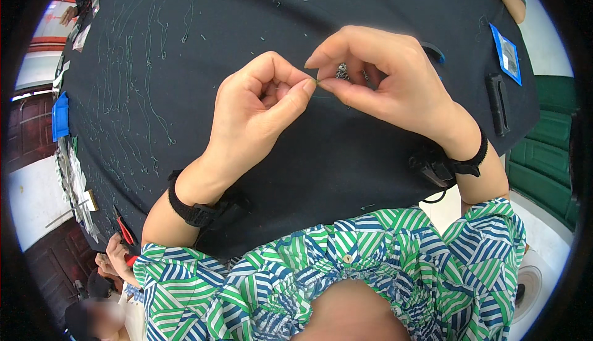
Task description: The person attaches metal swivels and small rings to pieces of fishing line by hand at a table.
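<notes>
Over the black cloth, my two hands meet fingertip to fingertip. My left hand is closed in a pinch, thumb against the bent forefinger, on a thin green line. My right hand has its thumb tip at the same spot, its fingers curled and pinching the line. Whatever small piece sits between the fingertips is too tiny to make out. Beyond my right hand, partly hidden by its fingers, lies a heap of small silvery metal pieces. Many fine green lines with small loops or hooks lie spread on the cloth at left.
To the right lie a blue-edged packet, a long black case-like object and a curved dark-blue item. A blue box and red-handled scissors sit along the left edge. Other people's hands show around the table.
</notes>
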`<control>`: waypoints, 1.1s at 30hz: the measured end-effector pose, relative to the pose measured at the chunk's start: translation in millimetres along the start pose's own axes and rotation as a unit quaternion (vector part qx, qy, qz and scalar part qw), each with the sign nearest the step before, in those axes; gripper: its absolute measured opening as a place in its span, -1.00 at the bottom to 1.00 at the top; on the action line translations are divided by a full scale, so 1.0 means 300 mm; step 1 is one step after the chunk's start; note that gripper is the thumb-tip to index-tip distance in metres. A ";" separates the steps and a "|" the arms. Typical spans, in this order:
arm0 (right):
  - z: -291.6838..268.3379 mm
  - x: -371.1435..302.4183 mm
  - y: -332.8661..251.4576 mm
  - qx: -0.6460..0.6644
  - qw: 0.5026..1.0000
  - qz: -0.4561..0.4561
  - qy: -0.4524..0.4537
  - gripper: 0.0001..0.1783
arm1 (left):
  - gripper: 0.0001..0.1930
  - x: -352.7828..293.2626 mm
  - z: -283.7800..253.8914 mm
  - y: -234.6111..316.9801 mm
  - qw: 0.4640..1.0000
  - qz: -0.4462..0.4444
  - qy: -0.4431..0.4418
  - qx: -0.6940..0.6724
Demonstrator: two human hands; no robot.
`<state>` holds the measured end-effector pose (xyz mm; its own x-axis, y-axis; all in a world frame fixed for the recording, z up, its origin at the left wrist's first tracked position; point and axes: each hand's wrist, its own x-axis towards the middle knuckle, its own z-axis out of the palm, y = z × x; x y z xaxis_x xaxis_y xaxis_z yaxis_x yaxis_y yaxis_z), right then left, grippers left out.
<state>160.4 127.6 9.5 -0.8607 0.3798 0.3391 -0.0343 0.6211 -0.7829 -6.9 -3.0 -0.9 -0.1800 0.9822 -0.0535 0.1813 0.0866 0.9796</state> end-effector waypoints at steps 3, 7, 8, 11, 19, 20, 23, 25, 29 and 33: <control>-0.001 0.002 -0.001 -0.015 1.000 -0.024 0.009 -0.79 | -0.90 -0.001 0.001 0.001 1.000 -0.001 0.001 -0.002; -0.003 0.000 -0.003 -0.020 0.999 -0.025 -0.002 -0.81 | -0.88 -0.001 0.006 0.010 1.000 0.004 -0.003 -0.006; -0.003 -0.001 -0.002 -0.015 1.000 -0.021 -0.002 -0.82 | -0.88 0.002 0.007 0.005 1.000 0.004 -0.003 -0.007; -0.004 0.000 -0.006 0.001 1.000 -0.021 0.001 -0.83 | -0.88 0.007 0.006 -0.011 0.999 0.028 0.015 -0.019; -0.008 -0.001 0.002 -0.002 1.000 -0.018 -0.014 -0.82 | -0.87 0.011 0.002 -0.026 0.996 0.084 -0.002 0.034; -0.007 0.000 0.001 0.002 1.000 -0.012 -0.017 -0.83 | -0.87 0.011 0.001 -0.026 0.996 0.085 -0.002 0.033; -0.009 -0.002 0.000 0.012 1.000 -0.006 -0.019 -0.83 | -0.88 0.011 0.006 -0.021 0.996 0.085 -0.002 0.035; -0.008 -0.002 -0.003 0.021 1.000 0.000 -0.019 -0.83 | -0.89 0.008 0.004 -0.012 0.996 0.075 0.002 0.043; -0.012 -0.002 -0.005 0.045 0.998 0.016 -0.027 -0.84 | -0.90 0.008 -0.003 -0.013 0.994 0.098 0.010 0.056; -0.016 -0.003 -0.001 0.048 0.999 0.007 -0.024 -0.85 | -0.93 0.005 -0.014 -0.003 0.994 0.055 -0.027 0.088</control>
<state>163.8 130.4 12.1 -0.8843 0.3543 0.3040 -0.0681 0.5463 -0.8348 -11.3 -2.2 -1.0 -0.0987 0.9944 0.0380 0.3637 0.0005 0.9315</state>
